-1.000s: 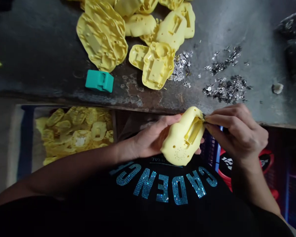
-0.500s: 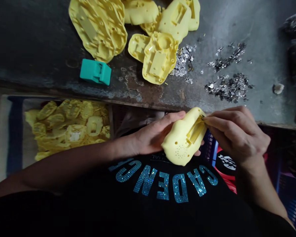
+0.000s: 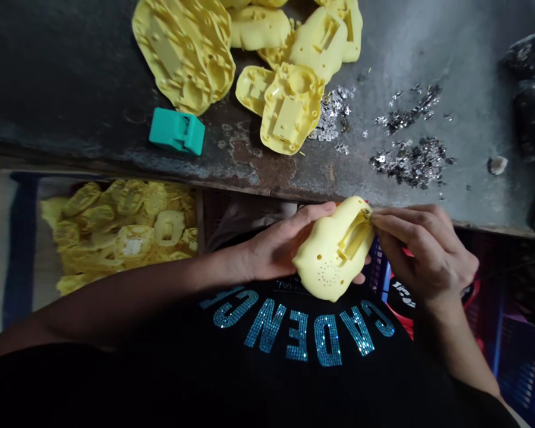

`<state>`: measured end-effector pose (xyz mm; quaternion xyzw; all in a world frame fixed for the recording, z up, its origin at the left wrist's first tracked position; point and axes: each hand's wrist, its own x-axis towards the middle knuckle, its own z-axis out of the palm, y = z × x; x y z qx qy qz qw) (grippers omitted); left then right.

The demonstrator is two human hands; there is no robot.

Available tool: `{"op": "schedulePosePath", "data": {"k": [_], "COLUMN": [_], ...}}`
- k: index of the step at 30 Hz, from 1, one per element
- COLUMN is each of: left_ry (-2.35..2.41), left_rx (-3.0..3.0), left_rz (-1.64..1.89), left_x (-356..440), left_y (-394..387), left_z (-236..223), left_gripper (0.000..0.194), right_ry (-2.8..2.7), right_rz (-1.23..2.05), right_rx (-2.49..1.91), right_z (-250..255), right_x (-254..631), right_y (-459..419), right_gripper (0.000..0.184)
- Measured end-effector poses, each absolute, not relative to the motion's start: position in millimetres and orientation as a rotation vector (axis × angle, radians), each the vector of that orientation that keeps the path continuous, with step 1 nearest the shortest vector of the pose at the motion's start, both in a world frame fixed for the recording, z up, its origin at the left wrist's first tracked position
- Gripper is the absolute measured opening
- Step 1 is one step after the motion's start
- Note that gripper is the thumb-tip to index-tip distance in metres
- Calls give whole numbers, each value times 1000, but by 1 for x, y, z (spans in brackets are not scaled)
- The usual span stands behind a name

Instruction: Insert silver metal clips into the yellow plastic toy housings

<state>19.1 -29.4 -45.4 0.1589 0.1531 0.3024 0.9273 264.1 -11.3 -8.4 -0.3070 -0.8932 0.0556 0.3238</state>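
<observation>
The left hand (image 3: 279,241) holds a yellow plastic shell (image 3: 334,252) at lower middle, and the right hand (image 3: 428,255) pinches its top end narrowly. In the bin (image 3: 200,223) at lower left lie many pale yellow shells (image 3: 129,229).

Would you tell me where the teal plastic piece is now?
The teal plastic piece lies on the bench near its front edge, left of the yellow plastic shells, in the head view.
</observation>
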Motion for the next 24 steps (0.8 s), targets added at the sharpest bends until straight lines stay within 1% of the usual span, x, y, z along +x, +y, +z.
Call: {"op": "schedulePosePath", "data": {"k": [6,11,16,19,22,24], "left_ry": [287,260,254,258,363,479], "left_rx": [299,315,320,341,361,381], "left_rz": [618,618,624,635,713,757], "left_x": [18,15,15,15,15,13], "left_y": [-31,-33,-33,-34,-37,-40], "left_z": [-49,-51,-53,-54,-51,-47], "left_gripper": [77,84,80,81,81,80], "right_ry": [-2329,-2363,-2336,-2221,-2227,-2252], "right_rz": [130,86,106,314,674,891], "right_rx": [-823,-839,-855,-958,-1044,-1039], "right_z": [-7,-7,-6,1,8,11], "right_x": [262,260,259,260,262,264], "right_y": [-12,-12,-14,-8,3,12], "right_gripper": [44,43,46,40,30,27]}}
